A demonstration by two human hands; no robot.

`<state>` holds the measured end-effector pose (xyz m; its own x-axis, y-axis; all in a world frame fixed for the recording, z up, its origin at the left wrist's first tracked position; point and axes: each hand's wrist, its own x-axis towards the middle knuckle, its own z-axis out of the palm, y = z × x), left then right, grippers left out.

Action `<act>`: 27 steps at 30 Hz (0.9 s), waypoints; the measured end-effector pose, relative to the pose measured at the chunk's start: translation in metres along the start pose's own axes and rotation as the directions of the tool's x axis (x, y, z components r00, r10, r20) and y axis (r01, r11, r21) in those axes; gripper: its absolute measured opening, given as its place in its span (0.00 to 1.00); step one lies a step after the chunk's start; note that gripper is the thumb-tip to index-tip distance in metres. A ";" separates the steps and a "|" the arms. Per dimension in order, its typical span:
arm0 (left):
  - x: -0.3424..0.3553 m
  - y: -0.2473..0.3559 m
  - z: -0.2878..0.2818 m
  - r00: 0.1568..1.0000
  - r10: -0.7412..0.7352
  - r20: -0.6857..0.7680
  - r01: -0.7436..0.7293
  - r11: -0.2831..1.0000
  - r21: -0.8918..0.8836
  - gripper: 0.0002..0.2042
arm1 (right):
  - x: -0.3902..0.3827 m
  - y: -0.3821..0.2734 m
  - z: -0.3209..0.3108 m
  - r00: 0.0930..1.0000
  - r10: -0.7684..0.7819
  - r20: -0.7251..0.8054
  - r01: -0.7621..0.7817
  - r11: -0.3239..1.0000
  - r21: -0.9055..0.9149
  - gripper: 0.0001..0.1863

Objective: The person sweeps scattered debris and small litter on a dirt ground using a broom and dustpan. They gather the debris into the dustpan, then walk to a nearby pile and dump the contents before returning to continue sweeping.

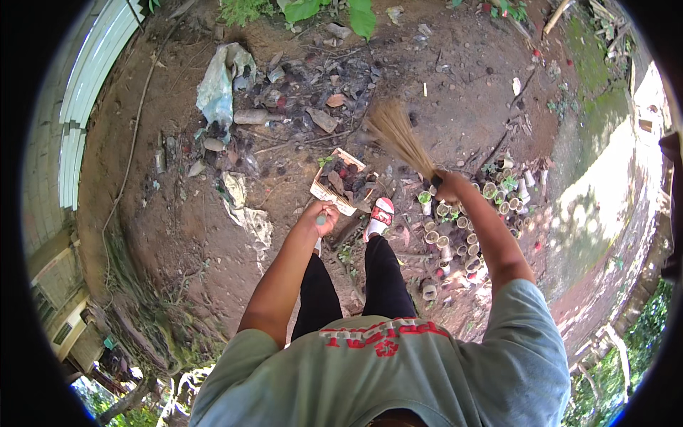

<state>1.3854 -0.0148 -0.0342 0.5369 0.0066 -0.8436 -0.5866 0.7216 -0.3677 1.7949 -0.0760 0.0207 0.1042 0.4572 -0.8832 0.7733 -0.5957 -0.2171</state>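
Brown soil (455,99) is filling the head view, a pale plastic bag (213,89) lying toward the far left. I am holding a dustpan (333,197) by its handle in the closed left grip (324,219); it is carrying dark debris (342,173), just beside a red slipper (382,211). My right grip (448,187) is wrapping closed around a broom (398,134), its bristles fanning out near the dustpan, while small pots (489,190) are clustering nearby.

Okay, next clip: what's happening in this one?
A person stands on bare earth with a broom in the right hand and the handle of a dustpan in the left hand. The dustpan already holds dark debris and leaves. The broom's bristles are out beyond it, to the right. Small cups, some with seedlings, cluster below the right hand.
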 end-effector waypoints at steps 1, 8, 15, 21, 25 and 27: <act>-0.001 -0.001 0.000 1.000 -0.024 0.017 0.025 1.000 -0.018 0.17 | -0.031 0.004 0.004 0.998 0.034 0.044 -0.033 0.999 -0.015 0.40; -0.005 -0.014 0.006 0.996 -0.076 -0.050 0.074 0.996 -0.048 0.08 | -0.144 0.047 -0.031 0.961 0.271 0.058 -0.277 0.936 0.215 0.44; -0.010 -0.017 0.009 0.983 -0.143 -0.118 0.138 0.989 -0.053 0.09 | 0.002 0.053 0.056 0.964 0.237 0.123 -0.267 0.837 0.477 0.47; -0.026 -0.010 0.000 0.975 -0.195 -0.103 0.191 0.980 -0.047 0.07 | -0.077 -0.011 0.195 0.970 0.090 0.227 -0.135 0.973 0.189 0.52; -0.041 -0.002 -0.034 0.978 -0.187 -0.097 0.194 0.979 0.068 0.08 | -0.166 -0.039 0.219 0.986 0.092 0.135 -0.115 0.979 0.170 0.52; -0.052 0.005 -0.063 0.961 -0.256 -0.107 0.269 0.952 0.145 0.09 | -0.213 -0.049 0.227 0.988 0.125 0.094 -0.139 0.976 0.165 0.52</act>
<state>1.3168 -0.0549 -0.0170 0.6010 -0.2520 -0.7585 -0.3260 0.7892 -0.5205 1.5930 -0.2946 0.1250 0.1407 0.3147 -0.9387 0.6374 -0.7543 -0.1574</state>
